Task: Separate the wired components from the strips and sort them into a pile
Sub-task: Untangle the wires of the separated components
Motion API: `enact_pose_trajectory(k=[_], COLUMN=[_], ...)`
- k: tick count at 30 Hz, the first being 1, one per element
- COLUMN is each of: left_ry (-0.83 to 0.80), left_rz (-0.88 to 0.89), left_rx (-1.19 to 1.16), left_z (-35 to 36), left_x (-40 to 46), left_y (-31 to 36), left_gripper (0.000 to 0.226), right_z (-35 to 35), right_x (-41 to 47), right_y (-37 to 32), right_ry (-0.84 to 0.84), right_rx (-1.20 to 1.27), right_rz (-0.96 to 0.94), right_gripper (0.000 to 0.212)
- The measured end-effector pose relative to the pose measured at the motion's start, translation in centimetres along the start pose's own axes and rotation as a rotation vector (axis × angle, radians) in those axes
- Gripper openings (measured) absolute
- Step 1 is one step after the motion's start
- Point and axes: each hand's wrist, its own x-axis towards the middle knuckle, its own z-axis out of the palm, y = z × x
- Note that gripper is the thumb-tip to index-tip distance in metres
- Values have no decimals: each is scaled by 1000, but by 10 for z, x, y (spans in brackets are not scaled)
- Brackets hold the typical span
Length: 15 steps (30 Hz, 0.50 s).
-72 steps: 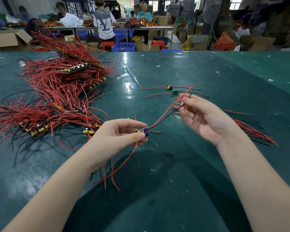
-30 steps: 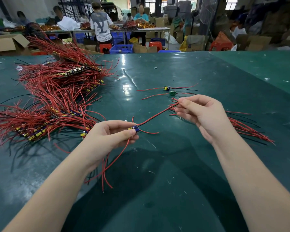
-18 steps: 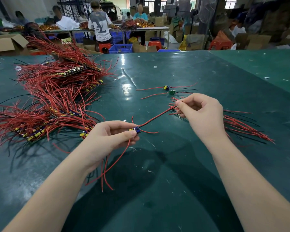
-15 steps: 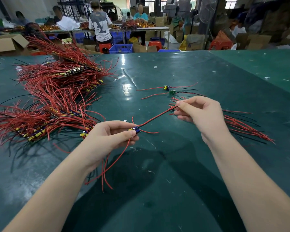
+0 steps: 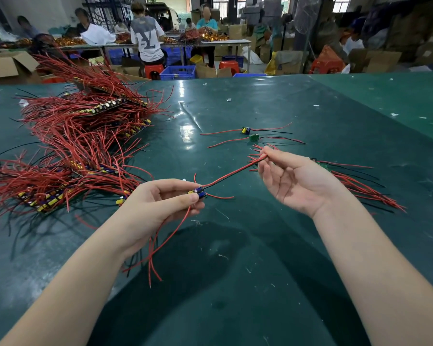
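Note:
My left hand (image 5: 158,208) pinches a small wired component (image 5: 200,192) with blue capacitors; several red wires hang down below that hand. A red and black wire pair (image 5: 235,174) runs from the component up to my right hand (image 5: 293,181), which pinches its far end between thumb and forefinger, palm turned up, other fingers loosely spread. A big heap of strips with red wires (image 5: 73,146) lies at the left. Behind my right hand lies a pile of separated components (image 5: 355,186). Two loose components (image 5: 250,134) rest farther back.
The dark green table (image 5: 235,283) has small scraps on it. Past its far edge are cardboard boxes (image 5: 8,66), blue crates (image 5: 178,72), red stools and several people at other tables.
My right hand has rolled palm-up and its lower fingers have opened, still pinching the wire end. My left hand keeps its hold on the component in about the same place.

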Motion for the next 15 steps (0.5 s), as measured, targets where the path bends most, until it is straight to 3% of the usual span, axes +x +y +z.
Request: enact_pose_trajectory(k=[6, 15], left_ry=[2, 38], left_rz=[3, 1], left_rx=[-4, 24], left_z=[-1, 0], left_x=[-1, 0], left_y=[1, -1], left_gripper=[22, 23], right_z=[-2, -11], right_x=[1, 10], right_y=[-1, 5], right_ry=[13, 245], right_rx=[-56, -871], right_rz=[-44, -638], right_gripper=[4, 14])
